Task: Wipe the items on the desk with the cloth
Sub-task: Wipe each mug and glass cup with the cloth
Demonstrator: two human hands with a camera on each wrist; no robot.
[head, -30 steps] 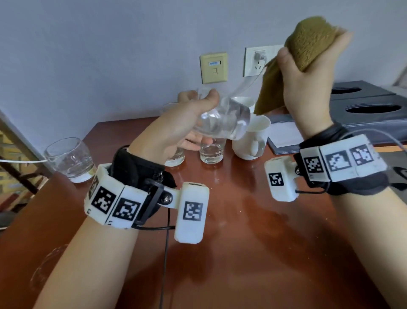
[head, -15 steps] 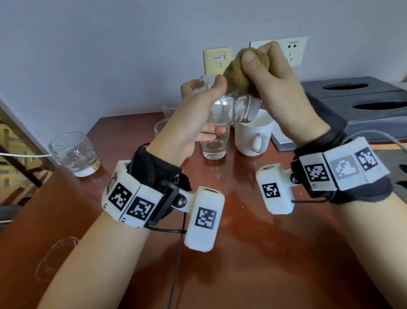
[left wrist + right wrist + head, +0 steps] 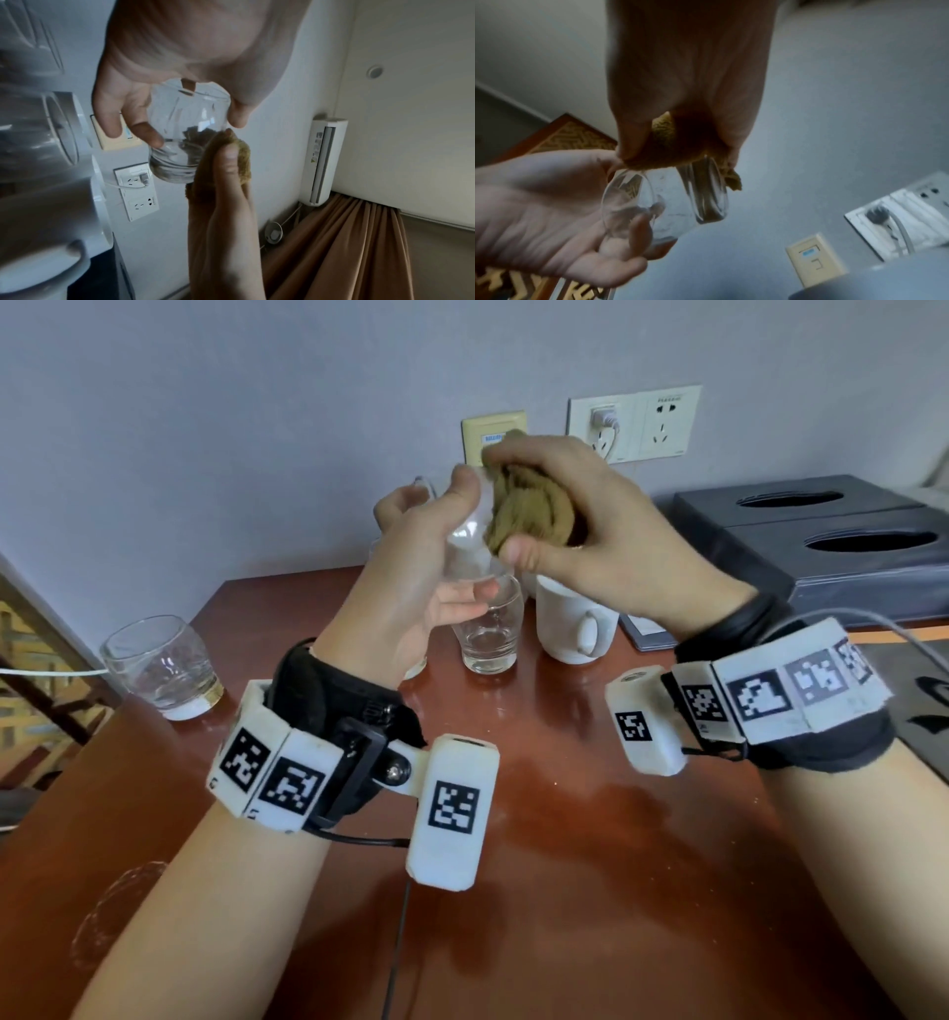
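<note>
Head view: left hand (image 3: pixel 411 567) is gripping a clear glass (image 3: pixel 464 541), holding it tilted in the air above the desk (image 3: pixel 565 814), fingers curled round its wall. Right hand (image 3: pixel 590 531) is clutching a bunched olive-brown cloth (image 3: pixel 531 513) and pressing it against the glass base. Both hands are meeting at the glass. Directly below the held glass, a second glass (image 3: pixel 490 634) is standing on the desk; a white mug (image 3: pixel 572 629) is standing just right of it, and a third glass (image 3: pixel 159 660) well to its left.

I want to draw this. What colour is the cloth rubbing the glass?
The cloth is a brownish olive-yellow, plain with no pattern. The head view shows it best.
</note>
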